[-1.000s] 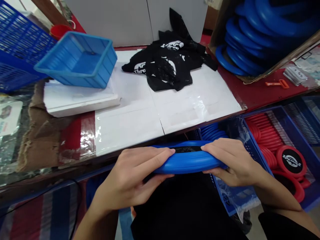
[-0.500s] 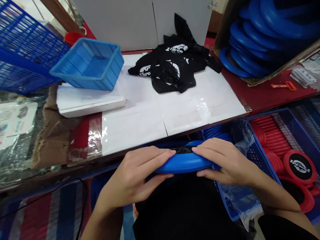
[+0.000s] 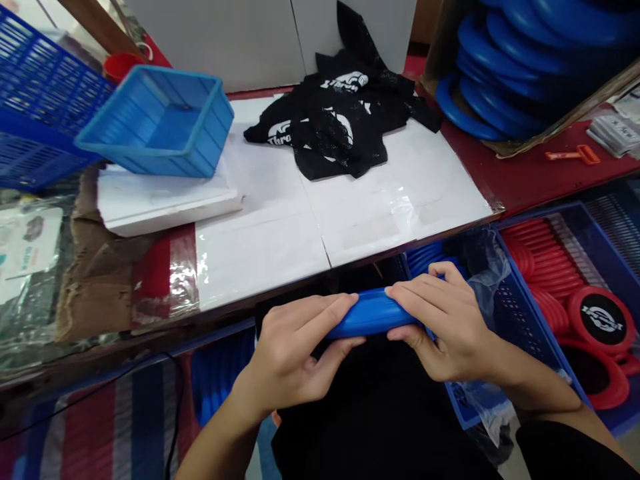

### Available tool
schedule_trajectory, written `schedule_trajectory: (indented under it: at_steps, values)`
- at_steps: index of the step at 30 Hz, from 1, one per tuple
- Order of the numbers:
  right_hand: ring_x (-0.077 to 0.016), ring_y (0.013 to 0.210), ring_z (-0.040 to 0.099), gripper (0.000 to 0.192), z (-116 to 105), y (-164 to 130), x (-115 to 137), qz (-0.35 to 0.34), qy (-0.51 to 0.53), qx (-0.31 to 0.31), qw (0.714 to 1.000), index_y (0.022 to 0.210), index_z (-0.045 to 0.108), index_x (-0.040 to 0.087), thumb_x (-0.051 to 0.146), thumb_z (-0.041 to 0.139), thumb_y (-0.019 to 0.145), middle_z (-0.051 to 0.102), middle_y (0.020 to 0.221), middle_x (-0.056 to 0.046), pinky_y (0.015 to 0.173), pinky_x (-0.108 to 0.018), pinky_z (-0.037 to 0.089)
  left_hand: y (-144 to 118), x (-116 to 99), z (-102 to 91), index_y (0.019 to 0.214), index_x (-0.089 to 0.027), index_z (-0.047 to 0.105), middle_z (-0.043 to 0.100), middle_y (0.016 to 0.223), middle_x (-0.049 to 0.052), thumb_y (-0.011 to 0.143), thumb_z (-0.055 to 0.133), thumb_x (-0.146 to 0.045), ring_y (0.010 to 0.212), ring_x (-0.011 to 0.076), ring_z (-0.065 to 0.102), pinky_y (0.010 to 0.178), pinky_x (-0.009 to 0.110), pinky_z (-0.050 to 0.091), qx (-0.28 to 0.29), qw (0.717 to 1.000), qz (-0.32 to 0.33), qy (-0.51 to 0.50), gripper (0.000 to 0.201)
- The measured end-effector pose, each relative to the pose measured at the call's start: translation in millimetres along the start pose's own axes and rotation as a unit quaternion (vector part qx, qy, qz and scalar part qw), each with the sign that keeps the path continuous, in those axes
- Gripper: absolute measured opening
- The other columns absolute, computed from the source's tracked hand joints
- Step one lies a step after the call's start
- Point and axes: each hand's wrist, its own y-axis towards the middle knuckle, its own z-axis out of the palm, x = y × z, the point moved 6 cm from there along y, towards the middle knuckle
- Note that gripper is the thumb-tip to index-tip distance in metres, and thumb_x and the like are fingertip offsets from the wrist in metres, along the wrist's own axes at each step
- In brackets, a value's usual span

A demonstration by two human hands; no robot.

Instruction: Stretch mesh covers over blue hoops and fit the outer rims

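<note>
Head view: both hands are closed around a blue ring held on edge just in front of the person's lap, below the near edge of the table. The left hand wraps the ring's left end, fingers over the top and thumb beneath; the right hand clamps the right end the same way, so only a short stretch of blue rim shows between them. Whether a black mesh piece already sits inside the ring cannot be told here, since the hands cover most of it. Judging by how things lie, a good deal remains: a heap of black mesh fabric with white print lies on the white sheet on the table, well apart from the hands, and bare blue rings fill a cardboard box at the far right. Finished red discs (one shows a black printed centre) stand packed in a blue crate beside the right hand. A light-blue basket rests tilted on a white slab at the left.
</note>
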Motion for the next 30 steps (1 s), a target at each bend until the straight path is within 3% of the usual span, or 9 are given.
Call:
schedule_trajectory:
  at_steps: [9, 16, 24, 30]
  values:
    - [-0.0269, 0.104, 0.072, 0.036, 3.3, 3.3, -5.7, -0.045, 0.008, 0.097, 0.994, 0.132, 0.063, 0.010, 0.036, 0.059, 0.107, 0.077, 0.116, -0.015, 0.090, -0.043, 0.054, 1.9, -2.3, 18.8, 0.133, -0.015, 0.065, 0.079, 0.115, 0.015, 0.103, 0.065, -0.026, 0.091, 0.0238, 0.078, 0.079, 0.035, 0.066, 0.065, 0.998, -0.018, -0.013, 0.032]
    - [-0.0258, 0.101, 0.073, 0.027, 5.5, -0.1, -0.8, -0.042, 0.007, 0.068, 0.997, 0.128, 0.066, 0.014, 0.027, 0.061, 0.106, 0.079, 0.112, -0.012, 0.086, -0.042, 0.056, 0.5, -6.0, 27.0, 0.139, -0.013, 0.060, 0.078, 0.121, 0.018, 0.106, 0.061, -0.028, 0.100, 0.0261, 0.077, 0.084, 0.039, 0.066, 0.080, 0.997, -0.005, -0.022, 0.036]
    - [-0.0248, 0.099, 0.075, 0.023, 15.1, -6.8, 1.3, 0.005, 0.008, 0.000, 1.000, 0.125, 0.067, 0.012, 0.017, 0.063, 0.103, 0.080, 0.111, -0.012, 0.085, -0.043, 0.053, -4.4, -10.5, 29.6, 0.129, -0.014, 0.066, 0.081, 0.113, 0.014, 0.099, 0.066, -0.013, 0.099, 0.0264, 0.080, 0.083, 0.036, 0.068, -0.009, 0.999, -0.027, 0.013, 0.031]
    - [-0.0251, 0.097, 0.076, 0.024, 19.0, -4.3, 6.4, -0.016, 0.001, -0.007, 1.000, 0.126, 0.069, 0.016, 0.023, 0.063, 0.104, 0.081, 0.110, -0.010, 0.084, -0.042, 0.053, -4.9, -4.2, 22.4, 0.131, -0.016, 0.068, 0.081, 0.115, 0.013, 0.099, 0.068, -0.016, 0.099, 0.0258, 0.080, 0.083, 0.036, 0.068, 0.013, 0.999, -0.022, -0.025, 0.032]
